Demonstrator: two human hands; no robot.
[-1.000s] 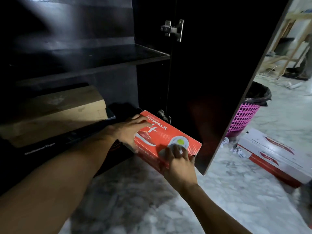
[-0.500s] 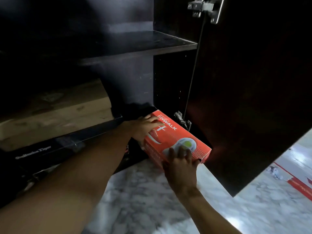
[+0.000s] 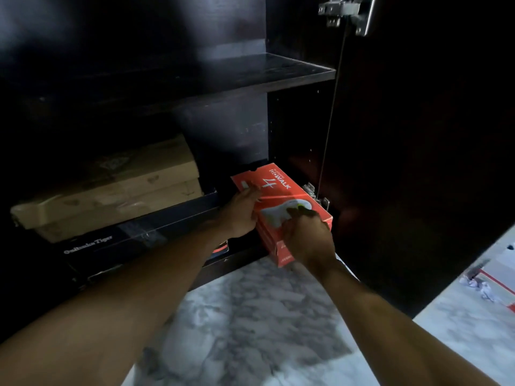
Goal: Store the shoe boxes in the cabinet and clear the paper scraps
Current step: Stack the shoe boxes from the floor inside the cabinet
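Red shoe box (image 3: 281,199) now further inside cabinet (image 3: 301,73) than a second ago; left hand (image 3: 241,215) and right hand (image 3: 308,240) clasp it (stowing nearly done).

1. Under both hands, the red shoe box (image 3: 281,201) is glossy printed cardboard.
2. Left of the left hand (image 3: 239,213), the tan box (image 3: 111,190) is matt cardboard.
3. Below the hands, the floor (image 3: 250,316) is polished marble.
4. Above the right hand (image 3: 309,240), the hinge (image 3: 345,12) is shiny metal.
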